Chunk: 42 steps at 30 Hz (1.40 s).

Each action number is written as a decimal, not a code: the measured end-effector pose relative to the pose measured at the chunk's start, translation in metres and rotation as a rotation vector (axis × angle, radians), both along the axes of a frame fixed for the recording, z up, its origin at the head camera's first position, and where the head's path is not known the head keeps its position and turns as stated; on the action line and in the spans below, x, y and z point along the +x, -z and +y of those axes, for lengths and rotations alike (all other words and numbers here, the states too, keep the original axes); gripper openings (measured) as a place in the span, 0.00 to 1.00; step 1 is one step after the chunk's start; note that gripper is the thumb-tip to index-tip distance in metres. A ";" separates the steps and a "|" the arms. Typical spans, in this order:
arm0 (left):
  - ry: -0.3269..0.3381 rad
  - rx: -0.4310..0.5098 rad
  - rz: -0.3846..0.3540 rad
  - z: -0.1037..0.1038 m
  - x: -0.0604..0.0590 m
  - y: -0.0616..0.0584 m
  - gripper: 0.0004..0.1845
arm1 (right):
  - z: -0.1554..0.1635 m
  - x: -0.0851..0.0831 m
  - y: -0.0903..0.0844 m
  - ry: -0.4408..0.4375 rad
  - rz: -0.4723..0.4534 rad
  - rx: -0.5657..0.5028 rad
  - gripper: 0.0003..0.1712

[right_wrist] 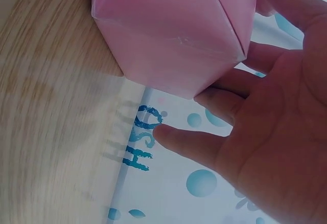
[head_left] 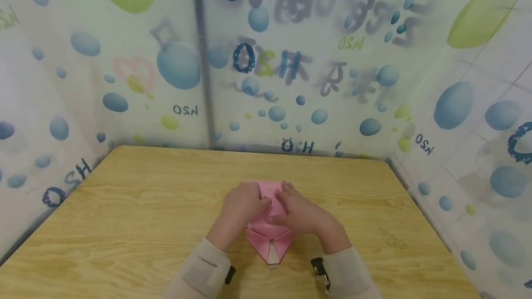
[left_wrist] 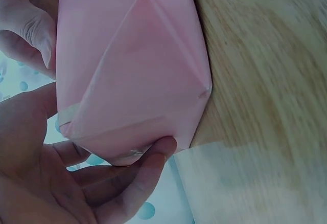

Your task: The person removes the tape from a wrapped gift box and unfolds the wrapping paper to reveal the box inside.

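Note:
A pink folded paper piece [head_left: 268,230] lies on the table, its pointed near end showing two flaps with a pale strip between them. My left hand [head_left: 243,204] is at its left and far side, and in the left wrist view the fingers curl round the edge of the pink paper [left_wrist: 127,75] with a fingertip on its face. My right hand [head_left: 303,211] rests on the right side, thumb lying across the top. In the right wrist view its fingers touch the edge of the pink paper [right_wrist: 173,35], fairly straight, with the little finger held apart.
The wooden table [head_left: 137,225] reaches out on both sides of the paper. A pale curtain [head_left: 291,77] printed with blue and green dots and letters hangs behind and at both sides. Dark straps or mounts [head_left: 320,271] sit at the wrists.

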<state>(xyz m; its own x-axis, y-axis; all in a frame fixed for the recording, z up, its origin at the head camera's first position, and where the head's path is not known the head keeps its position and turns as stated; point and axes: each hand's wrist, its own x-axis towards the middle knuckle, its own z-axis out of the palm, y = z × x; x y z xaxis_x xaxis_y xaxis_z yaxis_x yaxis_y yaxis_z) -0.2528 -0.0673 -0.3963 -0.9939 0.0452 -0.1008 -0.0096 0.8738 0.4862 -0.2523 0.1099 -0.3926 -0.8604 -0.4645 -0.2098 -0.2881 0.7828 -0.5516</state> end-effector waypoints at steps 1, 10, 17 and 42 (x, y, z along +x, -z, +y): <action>0.000 0.005 0.001 0.000 0.000 0.000 0.20 | 0.000 0.000 0.000 -0.001 0.002 -0.003 0.47; 0.008 0.006 0.016 -0.002 -0.001 0.000 0.20 | 0.002 0.000 0.000 -0.003 0.010 -0.017 0.47; 0.012 0.001 0.026 -0.001 0.000 -0.002 0.22 | 0.003 0.000 -0.003 -0.008 0.019 -0.040 0.47; 0.036 -0.018 0.068 -0.002 0.001 -0.002 0.24 | 0.003 0.001 -0.002 -0.007 0.007 -0.039 0.47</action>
<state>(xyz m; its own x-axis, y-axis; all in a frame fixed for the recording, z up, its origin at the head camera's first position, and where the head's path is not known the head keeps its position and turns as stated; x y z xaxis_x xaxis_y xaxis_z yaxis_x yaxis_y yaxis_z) -0.2517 -0.0689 -0.3945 -0.9962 0.0799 -0.0338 0.0548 0.8816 0.4688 -0.2514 0.1127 -0.3909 -0.8586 -0.4780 -0.1854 -0.2974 0.7588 -0.5795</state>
